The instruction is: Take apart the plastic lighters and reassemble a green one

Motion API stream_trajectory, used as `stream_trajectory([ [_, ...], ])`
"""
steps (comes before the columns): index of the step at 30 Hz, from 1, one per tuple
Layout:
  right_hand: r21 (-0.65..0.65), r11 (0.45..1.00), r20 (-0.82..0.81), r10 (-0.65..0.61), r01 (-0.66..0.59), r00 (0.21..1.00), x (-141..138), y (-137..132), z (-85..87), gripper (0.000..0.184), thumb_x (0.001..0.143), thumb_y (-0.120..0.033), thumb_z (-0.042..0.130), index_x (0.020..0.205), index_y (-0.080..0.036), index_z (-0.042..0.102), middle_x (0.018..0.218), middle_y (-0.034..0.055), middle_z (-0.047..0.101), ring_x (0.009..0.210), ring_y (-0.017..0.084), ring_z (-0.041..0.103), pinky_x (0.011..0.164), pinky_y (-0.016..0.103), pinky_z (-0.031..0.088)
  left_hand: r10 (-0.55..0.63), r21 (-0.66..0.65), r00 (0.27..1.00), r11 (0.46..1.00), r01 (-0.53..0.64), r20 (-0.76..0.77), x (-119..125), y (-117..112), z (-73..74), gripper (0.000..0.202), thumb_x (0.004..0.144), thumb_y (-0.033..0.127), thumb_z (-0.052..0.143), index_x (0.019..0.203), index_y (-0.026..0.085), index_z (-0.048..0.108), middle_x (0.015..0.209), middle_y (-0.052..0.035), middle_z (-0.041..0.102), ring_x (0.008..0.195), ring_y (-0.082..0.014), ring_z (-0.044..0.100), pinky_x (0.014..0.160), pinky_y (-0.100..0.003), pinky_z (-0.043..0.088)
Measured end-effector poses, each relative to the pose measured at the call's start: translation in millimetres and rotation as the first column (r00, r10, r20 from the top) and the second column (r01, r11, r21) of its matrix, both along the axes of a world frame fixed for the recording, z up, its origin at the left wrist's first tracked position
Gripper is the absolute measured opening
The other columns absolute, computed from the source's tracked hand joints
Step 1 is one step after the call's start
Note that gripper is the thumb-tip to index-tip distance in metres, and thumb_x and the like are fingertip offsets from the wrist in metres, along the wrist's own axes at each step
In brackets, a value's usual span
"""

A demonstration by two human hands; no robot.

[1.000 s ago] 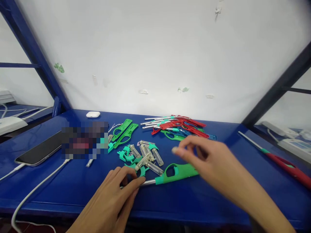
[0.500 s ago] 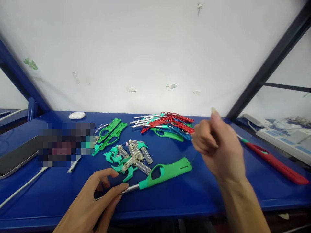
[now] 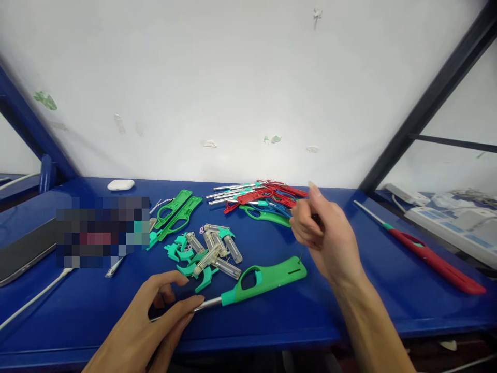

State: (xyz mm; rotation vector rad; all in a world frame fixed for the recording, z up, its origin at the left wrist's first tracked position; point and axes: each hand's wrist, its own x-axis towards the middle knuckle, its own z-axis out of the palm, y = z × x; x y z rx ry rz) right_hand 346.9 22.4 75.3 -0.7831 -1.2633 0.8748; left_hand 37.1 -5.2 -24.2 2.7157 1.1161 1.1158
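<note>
A green long-necked lighter (image 3: 267,278) lies across the front of the table, its metal tube pointing left. My left hand (image 3: 155,311) is closed on that tube, with the thumb along it and the index finger raised in a curve. Above the handle's right end, my right hand (image 3: 326,233) is clenched with the thumb up. From under this fist a thin dark shaft (image 3: 302,253) reaches down to the end of the green handle; the rest of the tool is hidden. Close to my left hand lie clear fuel tanks (image 3: 227,268) and teal triggers (image 3: 205,278) in a loose heap.
Red, blue and green lighter parts (image 3: 267,197) are piled at the back. Two green handle shells (image 3: 180,217) lie left of them. A red lighter (image 3: 430,254) is at the right, near white power strips (image 3: 446,223). A phone (image 3: 27,248) and white case (image 3: 120,185) occupy the left.
My right hand has moved left and slightly down, bringing the thin shaft over the handle's end. My left hand keeps its hold on the tube.
</note>
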Motion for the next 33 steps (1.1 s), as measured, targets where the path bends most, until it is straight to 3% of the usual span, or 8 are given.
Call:
stream_trajectory([
  [5,0.064,0.995,-0.04,-0.073,0.075,0.997,-5.9,-10.4,-14.0,0.051,0.109,-0.054,0.058,0.069,-0.023,0.048,0.055,-0.0086,0.025,0.047,0.009,0.016,0.04,0.023,0.017,0.001,-0.011,1.0,1.0,-0.002,-0.017,-2.1,-0.3,-2.3,0.029,0.11,0.026,0.053,0.128,0.034,0.073,0.134,-0.0058,0.054,0.095,-0.0094,0.066,0.085,-0.013,0.058],
  [9,0.16,0.96,-0.059,-0.224,0.231,0.973,-3.6,-23.0,-31.6,0.018,0.108,-0.046,0.064,0.103,-0.029,0.062,0.076,-0.0055,0.051,0.052,0.01,0.037,0.045,0.023,0.033,0.008,-0.007,1.0,1.0,-0.008,-0.015,0.1,-3.6,0.6,0.028,0.11,0.027,0.052,0.13,0.034,0.072,0.135,-0.0061,0.054,0.102,-0.0111,0.067,0.089,-0.013,0.058],
  [12,0.234,0.903,-0.052,-0.359,0.361,0.932,7.9,-25.8,-42.1,0.018,0.104,-0.043,0.073,0.098,-0.027,0.066,0.092,-0.0027,0.059,0.057,0.01,0.05,0.049,0.027,0.042,0.01,-0.033,0.999,0.999,-0.011,-0.034,2.2,-7.4,3.4,0.03,0.11,0.022,0.05,0.129,0.032,0.071,0.136,-0.0066,0.052,0.102,-0.0105,0.067,0.088,-0.012,0.059],
  [16,0.26,0.802,-0.014,-0.553,0.537,0.833,23.8,-25.3,-48.6,0.018,0.09,-0.027,0.089,0.1,-0.025,0.074,0.089,-0.0023,0.065,0.072,0.013,0.064,0.064,0.028,0.051,0.034,-0.092,0.997,0.995,-0.04,-0.074,1.3,-11.5,2.2,0.035,0.109,0.019,0.048,0.133,0.033,0.069,0.14,-0.0079,0.049,0.108,-0.013,0.067,0.092,-0.017,0.062],
  [19,0.241,0.72,0.092,-0.684,0.651,0.723,31.5,-27.9,-49.5,0.025,0.089,-0.036,0.09,0.11,-0.025,0.08,0.093,0.0019,0.073,0.079,0.018,0.068,0.072,0.034,0.052,0.019,-0.112,0.994,0.993,-0.031,-0.105,-0.9,-12.1,1.2,0.042,0.106,0.014,0.047,0.138,0.033,0.066,0.142,-0.0089,0.048,0.111,-0.0145,0.068,0.093,-0.02,0.063],
  [25,0.242,0.82,0.062,-0.547,0.519,0.835,40.6,-29.4,-51.6,0.023,0.1,-0.045,0.073,0.115,-0.029,0.077,0.092,0.0044,0.073,0.079,0.026,0.07,0.078,0.046,0.052,-0.026,-0.084,0.997,0.996,0.02,-0.079,-2.6,-10.3,1.7,0.048,0.104,0.008,0.046,0.141,0.032,0.064,0.138,-0.0082,0.052,0.111,-0.0134,0.068,0.092,-0.018,0.063],
  [29,0.328,0.744,0.045,-0.628,0.582,0.777,38.9,-28.6,-52.9,0.012,0.093,-0.036,0.082,0.101,-0.027,0.08,0.101,0.0032,0.071,0.091,0.021,0.065,0.077,0.036,0.05,-0.024,-0.074,0.998,0.997,0.02,-0.058,-4.6,-9.7,-6.5,0.042,0.107,0.015,0.047,0.14,0.033,0.066,0.138,-0.0074,0.055,0.11,-0.0131,0.068,0.093,-0.016,0.061],
  [33,0.359,0.722,0.096,-0.659,0.591,0.746,36.8,-29.3,-53.6,0.022,0.099,-0.03,0.079,0.12,-0.026,0.08,0.099,0.0021,0.074,0.085,0.017,0.068,0.078,0.034,0.053,0.011,-0.079,0.998,0.997,-0.016,-0.068,-7.9,-8.2,-17.4,0.041,0.109,0.022,0.048,0.141,0.038,0.067,0.143,-0.0054,0.055,0.112,-0.0136,0.068,0.093,-0.016,0.06],
])
